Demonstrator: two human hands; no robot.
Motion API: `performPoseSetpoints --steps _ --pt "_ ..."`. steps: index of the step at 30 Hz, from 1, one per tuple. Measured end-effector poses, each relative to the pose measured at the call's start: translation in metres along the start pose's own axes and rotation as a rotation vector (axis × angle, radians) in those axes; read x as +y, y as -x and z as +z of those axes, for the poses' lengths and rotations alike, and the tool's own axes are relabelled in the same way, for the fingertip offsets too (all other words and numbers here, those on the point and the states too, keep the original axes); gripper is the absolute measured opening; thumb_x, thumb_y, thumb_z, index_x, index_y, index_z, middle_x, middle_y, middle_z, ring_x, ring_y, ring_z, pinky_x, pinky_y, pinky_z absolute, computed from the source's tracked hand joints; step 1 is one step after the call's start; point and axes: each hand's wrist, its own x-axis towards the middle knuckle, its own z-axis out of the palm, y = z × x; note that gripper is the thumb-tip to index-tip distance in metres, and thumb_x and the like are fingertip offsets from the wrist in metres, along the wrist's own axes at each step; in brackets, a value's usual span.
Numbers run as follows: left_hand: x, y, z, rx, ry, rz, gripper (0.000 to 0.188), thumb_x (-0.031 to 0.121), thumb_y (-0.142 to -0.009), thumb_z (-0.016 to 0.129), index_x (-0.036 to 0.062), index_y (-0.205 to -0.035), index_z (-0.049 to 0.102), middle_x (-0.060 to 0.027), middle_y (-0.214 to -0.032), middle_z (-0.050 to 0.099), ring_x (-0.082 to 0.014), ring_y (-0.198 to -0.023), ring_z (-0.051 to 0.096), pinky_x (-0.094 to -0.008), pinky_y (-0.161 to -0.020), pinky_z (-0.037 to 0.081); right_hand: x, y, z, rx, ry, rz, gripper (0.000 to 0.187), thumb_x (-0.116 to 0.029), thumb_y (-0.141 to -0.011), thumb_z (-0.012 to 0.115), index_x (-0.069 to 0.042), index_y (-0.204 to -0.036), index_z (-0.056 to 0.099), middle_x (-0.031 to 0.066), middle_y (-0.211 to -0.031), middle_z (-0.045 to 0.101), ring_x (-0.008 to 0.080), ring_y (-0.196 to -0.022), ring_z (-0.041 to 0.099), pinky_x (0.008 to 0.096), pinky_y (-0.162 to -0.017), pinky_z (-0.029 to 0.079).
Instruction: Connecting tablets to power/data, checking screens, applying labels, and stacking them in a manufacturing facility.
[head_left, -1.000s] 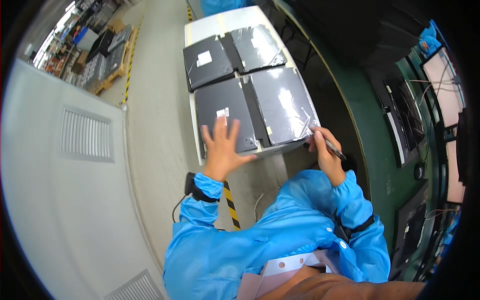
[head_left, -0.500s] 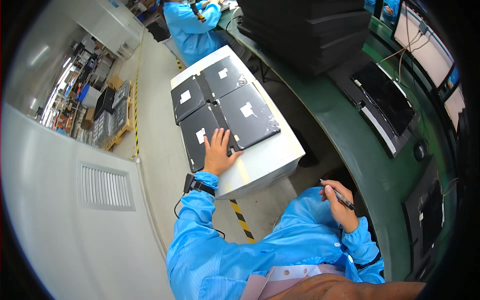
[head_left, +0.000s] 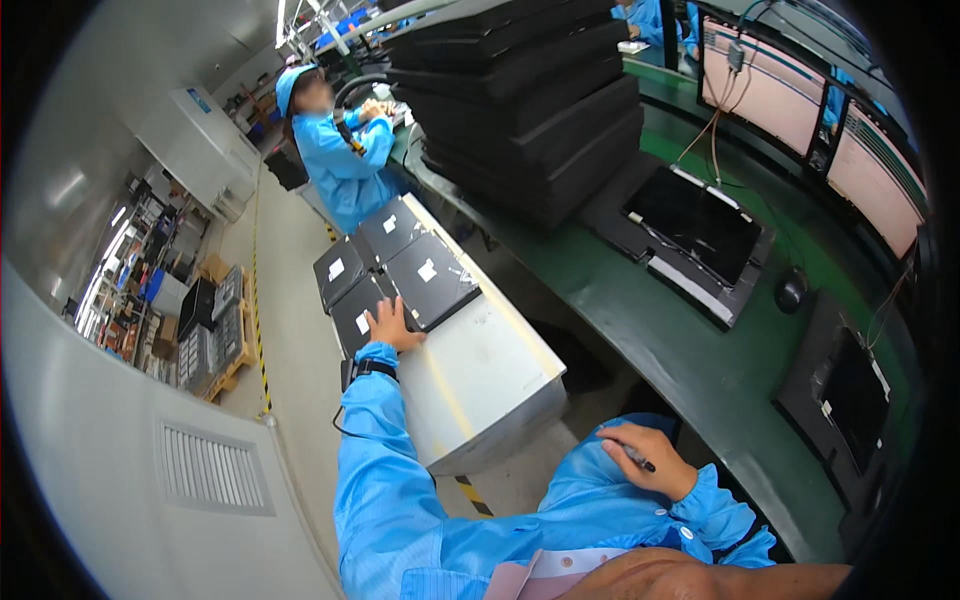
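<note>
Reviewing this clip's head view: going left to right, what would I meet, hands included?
Louvred vent → left hand → right hand holding a pen → black computer mouse → rightmost display panel

The left hand [head_left: 392,328] covers part of the near-left black panel [head_left: 344,312]. The right hand [head_left: 662,466] hides part of its pen [head_left: 641,460]. Print on the white labels [head_left: 427,270] is too small to read. The top edge crops the black stack [head_left: 520,115]; what the co-worker [head_left: 340,168] handles is indistinct, and distant shelf goods [head_left: 122,345] blur together.
</note>
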Motion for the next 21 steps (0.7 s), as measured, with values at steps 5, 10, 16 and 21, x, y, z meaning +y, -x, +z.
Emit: performPoseSetpoints --steps 5,10,16,21 --pt "0.089 -0.070 -0.195 1.023 0.325 0.468 0.047 0.013 -0.080 0.073 0.0010 -0.125 0.063 -0.0201 -0.117 0.064 -0.0426 -0.112 0.060 -0.0487 -0.100 0.048 -0.006 0.019 -0.009 -0.024 0.065 0.011 0.020 -0.015 -0.096 0.067 -0.004 -0.112 0.071 0.0162 -0.090 0.071 0.0339 -0.077 0.068 0.0399 -0.069 0.054" --pt "0.163 -0.137 -0.375 1.232 0.160 0.749 0.082 0.003 -0.077 0.059 0.0031 -0.155 0.034 -0.0273 -0.153 0.042 -0.0417 -0.147 0.034 -0.0473 -0.122 0.027 -0.019 0.040 -0.023 0.065 0.128 0.009 0.021 -0.019 -0.099 0.064 -0.004 -0.113 0.069 0.0159 -0.088 0.068 0.0345 -0.079 0.067 0.0424 -0.067 0.052" --pt "0.180 -0.173 -0.423 0.720 0.320 0.811 0.075 -0.011 -0.070 0.052 0.0055 -0.142 0.056 -0.0207 -0.142 0.058 -0.0362 -0.136 0.053 -0.0390 -0.116 0.039 -0.024 0.064 -0.030 0.176 0.163 0.046 0.025 -0.022 -0.102 0.060 -0.003 -0.116 0.068 0.0163 -0.092 0.068 0.0344 -0.085 0.067 0.0433 -0.072 0.054" --pt "0.180 -0.143 -0.424 0.833 0.195 0.699 0.062 -0.009 -0.072 0.062 0.0062 -0.132 0.065 -0.0169 -0.121 0.065 -0.0356 -0.121 0.061 -0.0403 -0.105 0.048 -0.024 0.089 -0.038 0.256 0.189 0.033 0.025 -0.023 -0.101 0.061 -0.003 -0.115 0.068 0.0158 -0.094 0.069 0.0351 -0.086 0.068 0.0435 -0.074 0.055"
